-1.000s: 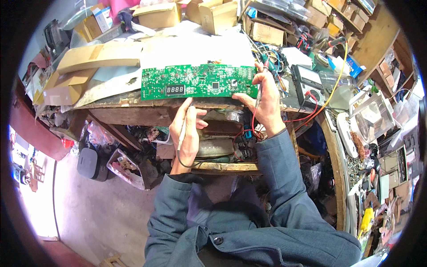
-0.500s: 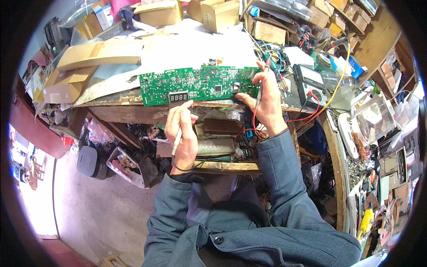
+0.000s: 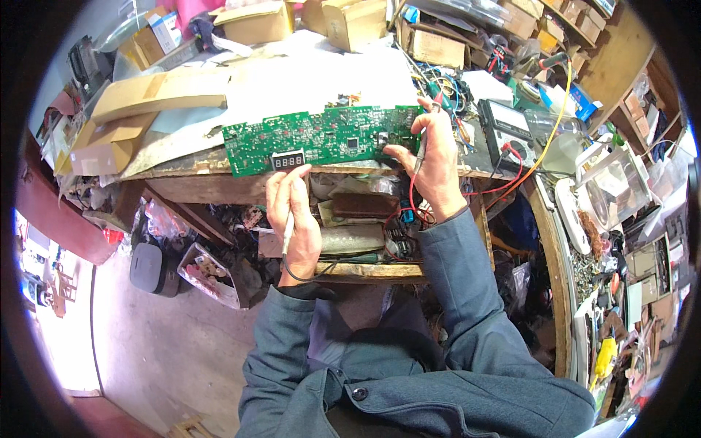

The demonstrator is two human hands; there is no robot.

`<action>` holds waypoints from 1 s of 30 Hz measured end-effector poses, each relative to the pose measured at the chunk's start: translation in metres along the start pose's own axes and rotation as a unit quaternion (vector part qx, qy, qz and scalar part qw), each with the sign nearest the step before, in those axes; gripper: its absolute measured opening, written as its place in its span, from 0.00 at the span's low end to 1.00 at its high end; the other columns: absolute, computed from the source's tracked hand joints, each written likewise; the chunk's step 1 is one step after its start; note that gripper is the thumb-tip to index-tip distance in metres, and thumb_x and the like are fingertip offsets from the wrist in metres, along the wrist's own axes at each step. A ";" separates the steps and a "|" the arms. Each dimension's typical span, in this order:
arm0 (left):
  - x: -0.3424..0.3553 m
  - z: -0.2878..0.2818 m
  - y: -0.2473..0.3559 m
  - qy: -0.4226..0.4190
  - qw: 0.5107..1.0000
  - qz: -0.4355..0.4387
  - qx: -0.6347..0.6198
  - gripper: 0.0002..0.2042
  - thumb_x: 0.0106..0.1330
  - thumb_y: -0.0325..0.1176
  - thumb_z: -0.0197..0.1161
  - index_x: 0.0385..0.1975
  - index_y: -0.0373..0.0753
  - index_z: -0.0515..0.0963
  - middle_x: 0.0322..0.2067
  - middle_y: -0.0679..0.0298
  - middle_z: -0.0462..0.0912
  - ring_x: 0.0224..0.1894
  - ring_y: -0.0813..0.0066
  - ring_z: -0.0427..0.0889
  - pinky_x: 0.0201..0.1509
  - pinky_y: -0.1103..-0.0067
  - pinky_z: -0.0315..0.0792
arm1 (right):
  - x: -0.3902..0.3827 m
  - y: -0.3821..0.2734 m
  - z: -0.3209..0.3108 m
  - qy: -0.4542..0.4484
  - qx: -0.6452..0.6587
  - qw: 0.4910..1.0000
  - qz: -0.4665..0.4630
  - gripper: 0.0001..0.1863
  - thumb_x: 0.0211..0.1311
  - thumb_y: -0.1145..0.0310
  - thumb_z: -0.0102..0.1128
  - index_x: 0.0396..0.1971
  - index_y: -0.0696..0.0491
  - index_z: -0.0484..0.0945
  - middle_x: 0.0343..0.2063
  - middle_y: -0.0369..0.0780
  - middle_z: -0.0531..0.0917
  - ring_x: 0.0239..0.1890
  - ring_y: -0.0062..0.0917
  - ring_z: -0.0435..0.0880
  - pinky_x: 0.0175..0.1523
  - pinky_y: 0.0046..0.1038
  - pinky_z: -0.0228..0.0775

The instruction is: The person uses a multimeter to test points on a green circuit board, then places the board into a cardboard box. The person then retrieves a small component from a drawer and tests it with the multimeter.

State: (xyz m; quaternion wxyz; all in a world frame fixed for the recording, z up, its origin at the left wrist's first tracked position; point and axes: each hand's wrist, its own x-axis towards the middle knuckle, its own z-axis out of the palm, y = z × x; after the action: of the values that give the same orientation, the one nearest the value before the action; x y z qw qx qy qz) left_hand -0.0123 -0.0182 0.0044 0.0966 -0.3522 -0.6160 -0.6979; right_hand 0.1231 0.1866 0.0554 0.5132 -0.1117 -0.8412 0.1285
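Note:
A long green circuit board (image 3: 321, 135) is tilted up at the bench's front edge, with a black four-digit display (image 3: 288, 160) at its lower left. My left hand (image 3: 293, 212) is closed around a pale pen-shaped probe (image 3: 288, 232) trailing a dark cable; its fingertips reach the display's lower edge. The probe's tip is hidden. At the board's right end, my right hand (image 3: 438, 157) grips the edge between thumb and fingers. That same hand holds a red test probe (image 3: 437, 102), whose red lead hangs below the palm.
To the right lies a multimeter (image 3: 507, 131) with red and dark leads. An open drawer (image 3: 365, 271) full of parts sits below the board. Cardboard boxes (image 3: 255, 22) line the back, and a cardboard piece (image 3: 161, 91) lies left. Loose wires (image 3: 453, 91) clutter the right.
The board and both hands have shifted slightly left in the picture, as has much of the bench. Both grips look the same.

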 end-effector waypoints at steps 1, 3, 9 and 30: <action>0.000 0.000 0.001 0.001 1.000 0.000 0.000 0.15 0.81 0.32 0.52 0.48 0.31 0.85 0.46 0.59 0.78 0.47 0.67 0.77 0.55 0.74 0.71 | 0.000 -0.001 0.000 0.004 0.002 1.000 0.003 0.32 0.43 0.72 0.87 0.42 0.53 0.70 0.60 0.58 0.76 0.69 0.53 0.73 0.74 0.48 0.64; -0.001 0.000 0.001 -0.003 1.000 -0.006 0.008 0.15 0.81 0.33 0.51 0.51 0.32 0.85 0.49 0.58 0.78 0.51 0.66 0.77 0.60 0.73 0.69 | 0.001 -0.003 -0.001 0.012 0.006 1.000 0.010 0.32 0.43 0.72 0.87 0.42 0.53 0.69 0.60 0.58 0.76 0.69 0.53 0.73 0.74 0.48 0.64; -0.002 -0.001 -0.003 -0.025 0.999 -0.023 0.020 0.17 0.82 0.36 0.51 0.55 0.34 0.84 0.58 0.57 0.77 0.62 0.64 0.75 0.71 0.73 0.63 | -0.001 -0.005 0.000 0.024 -0.018 0.999 0.011 0.32 0.43 0.72 0.87 0.42 0.53 0.69 0.57 0.57 0.77 0.68 0.53 0.74 0.70 0.47 0.68; -0.002 0.006 -0.013 -0.011 0.996 -0.023 -0.087 0.14 0.83 0.33 0.50 0.54 0.34 0.82 0.57 0.60 0.81 0.46 0.74 0.82 0.54 0.76 0.77 | 0.006 -0.009 -0.012 0.165 0.253 0.939 0.165 0.15 0.78 0.71 0.59 0.59 0.57 0.76 0.45 0.42 0.87 0.49 0.26 0.87 0.57 0.30 0.77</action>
State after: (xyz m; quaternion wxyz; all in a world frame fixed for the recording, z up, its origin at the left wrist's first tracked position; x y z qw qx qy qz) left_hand -0.0156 -0.0109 -0.0072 0.0429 -0.3526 -0.5615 -0.7473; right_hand 0.1307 0.1817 0.0690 0.6276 -0.1348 -0.6544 0.3995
